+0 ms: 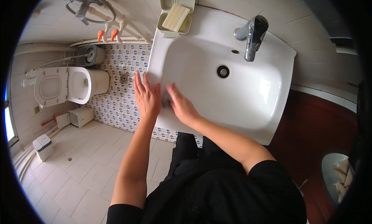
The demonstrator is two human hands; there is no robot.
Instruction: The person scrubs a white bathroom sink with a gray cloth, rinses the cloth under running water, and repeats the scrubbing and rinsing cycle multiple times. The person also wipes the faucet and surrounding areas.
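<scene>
My left hand (pixel 147 97) hovers at the left edge of a white ceramic washbasin (pixel 203 104), its back towards me and its fingers apart. To its right, over the basin's left rim, is my right hand (pixel 184 106), turned on edge with slightly blurred fingers. Neither hand holds anything, and a gap separates them. A dark, blurred patch shows on the rim between them, probably shadow. At the basin's back left corner lies an opened plastic soap box (pixel 189 24) with a pale yellow bar of soap (pixel 175 17) propped in it.
A metal mixer tap (pixel 252 35) rises behind the drain (pixel 223 72). Leftward are a toilet (pixel 97 81) with its lid up, an open bin (pixel 81 116) and a smaller white bin (pixel 43 147). Orange-handled valves (pixel 114 35) line the wall pipes. A basin with folded tan items (pixel 343 174) sits right.
</scene>
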